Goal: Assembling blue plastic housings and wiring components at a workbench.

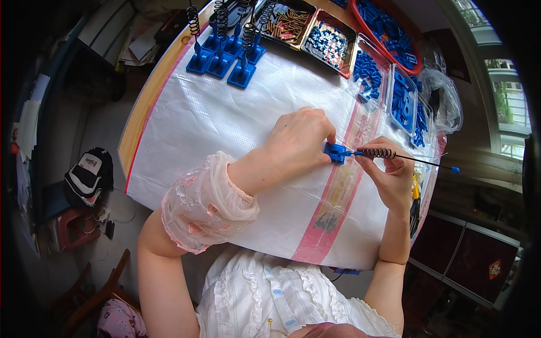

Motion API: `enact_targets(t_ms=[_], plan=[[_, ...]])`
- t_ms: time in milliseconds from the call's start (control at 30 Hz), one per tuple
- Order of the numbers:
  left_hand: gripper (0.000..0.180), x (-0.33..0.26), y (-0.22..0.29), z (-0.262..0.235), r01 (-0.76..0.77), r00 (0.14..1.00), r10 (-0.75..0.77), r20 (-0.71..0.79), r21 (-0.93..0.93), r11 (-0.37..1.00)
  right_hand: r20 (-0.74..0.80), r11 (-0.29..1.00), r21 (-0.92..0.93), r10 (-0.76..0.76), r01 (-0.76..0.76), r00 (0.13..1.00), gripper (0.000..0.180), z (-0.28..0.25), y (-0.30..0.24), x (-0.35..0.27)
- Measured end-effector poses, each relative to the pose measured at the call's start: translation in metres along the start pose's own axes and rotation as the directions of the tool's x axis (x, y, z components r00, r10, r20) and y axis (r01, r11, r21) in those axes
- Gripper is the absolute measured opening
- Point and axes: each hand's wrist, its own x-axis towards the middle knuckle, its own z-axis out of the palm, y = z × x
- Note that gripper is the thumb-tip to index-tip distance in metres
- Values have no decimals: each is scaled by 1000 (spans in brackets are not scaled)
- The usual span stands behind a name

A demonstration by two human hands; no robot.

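Observation:
My left hand (298, 138) pinches a small blue plastic base (335, 152) above the sheeted table. My right hand (391, 169) has its fingers closed around a black coil spring (378, 153), which lies in line with the base's right side. A thin black rod (422, 161) runs out past that hand to a blue tip (455, 169). Between the hands, a narrow blue piece (353, 152) joins base and spring. Exactly how they are fastened is too small to tell.
Several blue bases with upright black springs (217, 53) stand at the far left. Along the back are a tray of brass-coloured screws (290, 25), a tray of small nuts (329, 42), clear boxes of blue parts (367, 76) and a red basin (418, 69). A plastic bag (442, 98) lies far right.

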Motion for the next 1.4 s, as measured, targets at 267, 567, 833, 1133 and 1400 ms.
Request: enact_targets(t_ms=[267,567,833,1133,1400], plan=[[29,0,0,-1,4,1000,-4,3,3,1000,-1,1000,21,20,-20,1000,16,-2,4,2],[30,0,0,-1,5,1000,-5,0,-1,1000,-13,996,60,66,-65,998,13,0,6,2],[30,0,-1,0,-7,1000,7,-6,-5,1000,11,994,100,32,-33,999,13,-3,12,6],[30,0,0,-1,-6,1000,6,-3,-13,1000,5,997,71,27,-28,1000,12,-3,13,5],[30,0,-1,0,-14,1000,14,-8,1,1000,10,998,52,39,-40,999,11,-2,9,5]])
